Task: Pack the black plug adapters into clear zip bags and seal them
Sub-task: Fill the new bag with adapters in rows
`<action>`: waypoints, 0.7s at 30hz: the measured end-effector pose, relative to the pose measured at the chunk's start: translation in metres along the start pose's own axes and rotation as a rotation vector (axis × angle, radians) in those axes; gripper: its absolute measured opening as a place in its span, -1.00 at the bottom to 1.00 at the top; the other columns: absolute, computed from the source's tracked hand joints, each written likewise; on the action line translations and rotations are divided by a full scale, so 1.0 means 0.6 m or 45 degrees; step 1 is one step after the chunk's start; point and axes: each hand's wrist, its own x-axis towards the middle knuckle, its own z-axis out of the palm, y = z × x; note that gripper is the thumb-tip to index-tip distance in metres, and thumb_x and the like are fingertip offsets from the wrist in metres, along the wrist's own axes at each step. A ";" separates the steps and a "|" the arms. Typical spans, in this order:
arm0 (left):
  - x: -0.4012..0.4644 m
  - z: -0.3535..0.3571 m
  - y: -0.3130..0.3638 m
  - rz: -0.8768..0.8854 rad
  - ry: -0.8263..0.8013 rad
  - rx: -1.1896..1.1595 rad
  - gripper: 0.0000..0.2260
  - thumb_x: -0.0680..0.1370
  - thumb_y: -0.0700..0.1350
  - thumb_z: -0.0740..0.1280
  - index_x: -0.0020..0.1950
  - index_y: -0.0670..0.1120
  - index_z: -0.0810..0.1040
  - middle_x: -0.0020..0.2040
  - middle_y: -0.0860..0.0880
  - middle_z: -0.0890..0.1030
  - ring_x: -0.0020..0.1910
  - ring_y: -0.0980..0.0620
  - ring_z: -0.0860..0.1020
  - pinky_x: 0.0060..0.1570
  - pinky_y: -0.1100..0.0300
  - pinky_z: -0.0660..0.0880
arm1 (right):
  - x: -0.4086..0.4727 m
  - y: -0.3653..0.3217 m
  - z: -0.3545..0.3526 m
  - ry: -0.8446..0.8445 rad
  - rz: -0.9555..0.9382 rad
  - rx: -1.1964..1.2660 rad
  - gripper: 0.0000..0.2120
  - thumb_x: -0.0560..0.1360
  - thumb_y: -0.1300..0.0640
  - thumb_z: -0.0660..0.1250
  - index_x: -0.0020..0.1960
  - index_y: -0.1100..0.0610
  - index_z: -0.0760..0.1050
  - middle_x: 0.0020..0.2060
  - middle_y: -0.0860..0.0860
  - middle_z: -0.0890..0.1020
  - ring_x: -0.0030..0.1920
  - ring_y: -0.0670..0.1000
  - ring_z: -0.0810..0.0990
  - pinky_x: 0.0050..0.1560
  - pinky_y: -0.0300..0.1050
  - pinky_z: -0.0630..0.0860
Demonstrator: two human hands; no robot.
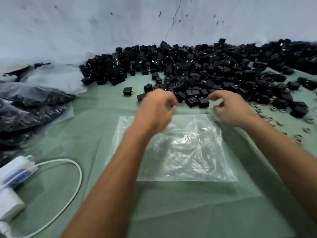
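Note:
A large pile of black plug adapters [197, 73] stretches along the back of the green table. An empty clear zip bag [185, 152] lies flat in front of me, its top edge toward the pile. My left hand [154, 109] hovers over the bag's top left part, blurred, with loosely curled fingers and nothing visible in it. My right hand [229, 110] hovers by the bag's top right corner, fingers also loosely curled, thumb and forefinger apart. Both hands are just short of the nearest adapters. Whether either touches the bag's edge is unclear.
Filled bags of adapters [29, 107] are heaped at the left. A white power strip [15, 170] with a looping cord [75, 169] lies at the front left. Small metal rings [274, 121] are scattered at the right. A pale wall rises behind the pile.

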 end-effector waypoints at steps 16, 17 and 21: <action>0.023 0.054 0.114 0.391 -0.649 0.171 -0.82 0.49 -0.19 0.54 -0.01 0.07 0.72 -0.08 0.10 0.40 -0.12 0.17 0.41 -0.11 0.25 0.32 | -0.067 0.021 -0.015 0.137 -0.012 0.225 -0.73 0.46 0.02 0.56 -0.14 0.08 0.48 -0.30 -0.01 0.64 -0.24 0.03 0.60 -0.22 -0.13 0.48; 0.021 0.052 0.114 0.384 -0.651 0.181 -0.84 0.48 -0.19 0.55 -0.05 0.06 0.72 -0.10 0.11 0.41 -0.15 0.19 0.41 -0.13 0.24 0.33 | -0.080 0.018 -0.021 0.125 0.036 0.362 -0.73 0.45 0.01 0.58 -0.09 0.07 0.51 -0.28 -0.02 0.68 -0.22 -0.01 0.65 -0.17 -0.16 0.53; 0.016 0.040 0.117 0.357 -0.625 0.191 -0.86 0.48 -0.27 0.50 -0.11 -0.03 0.73 -0.12 0.06 0.49 -0.13 0.09 0.48 -0.04 0.04 0.54 | -0.129 0.012 -0.053 -0.186 0.060 0.744 -0.82 0.42 0.17 0.61 -0.01 0.07 0.69 -0.14 0.01 0.77 -0.03 0.09 0.75 0.14 0.06 0.67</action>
